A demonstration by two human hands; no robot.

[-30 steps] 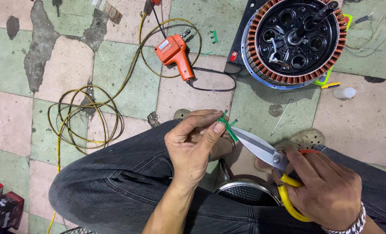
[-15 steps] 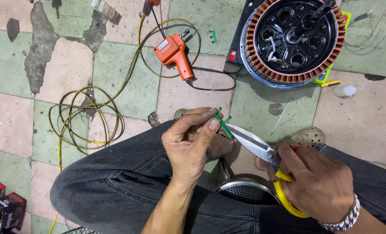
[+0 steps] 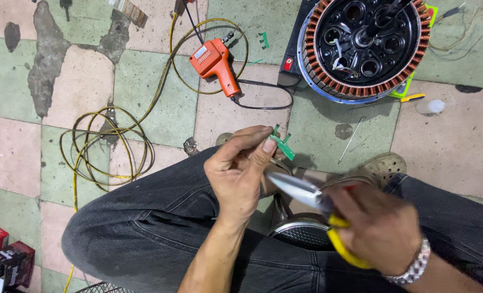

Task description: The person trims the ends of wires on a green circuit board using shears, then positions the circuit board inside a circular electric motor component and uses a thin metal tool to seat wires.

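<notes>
My left hand (image 3: 240, 167) pinches a small green plastic piece (image 3: 281, 143) between thumb and forefinger, held above my knee. My right hand (image 3: 381, 228) grips yellow-handled scissors (image 3: 306, 192); their metal blades point left toward the left hand, just below the green piece and not touching it. The right hand is blurred. Both hands hover over my legs in dark jeans.
A round motor stator with copper windings (image 3: 364, 43) lies on the tiled floor at the top right. An orange pistol-shaped tool (image 3: 215, 63) with a black cord lies beside it. A coil of yellow wire (image 3: 107, 146) sits at left. Red boxes (image 3: 2, 255) stand at bottom left.
The scissors have drawn back down and to the right, away from the green piece. The left hand has kept hold of the green piece and tilted it slightly.
</notes>
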